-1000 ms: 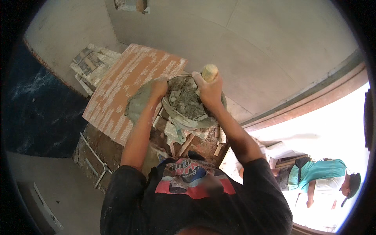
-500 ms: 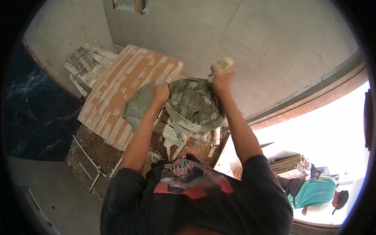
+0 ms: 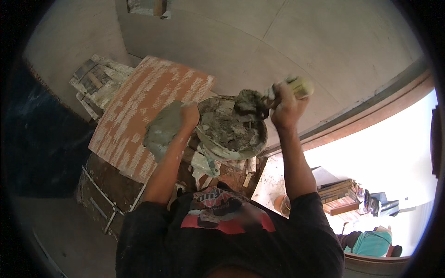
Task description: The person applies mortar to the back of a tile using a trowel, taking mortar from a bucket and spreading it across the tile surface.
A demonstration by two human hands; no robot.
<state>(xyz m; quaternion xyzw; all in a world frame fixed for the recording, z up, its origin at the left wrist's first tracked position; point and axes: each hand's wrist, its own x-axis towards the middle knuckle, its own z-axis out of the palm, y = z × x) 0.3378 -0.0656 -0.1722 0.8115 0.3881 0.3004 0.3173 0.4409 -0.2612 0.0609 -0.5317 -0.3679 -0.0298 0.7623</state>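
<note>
Here, trowel [image 3: 266,99] blade pointing left

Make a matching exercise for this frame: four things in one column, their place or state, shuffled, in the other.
Things:
1. trowel
2. bucket
3. tile
4. left hand

Place or state:
A. orange-brown, lying flat with a grey mortar patch on it
B. resting at the bucket's left rim
C. raised in the right hand, loaded with grey mortar
D. round, partly filled with grey mortar

Pairs: 1-C, 2-D, 3-A, 4-B
</note>
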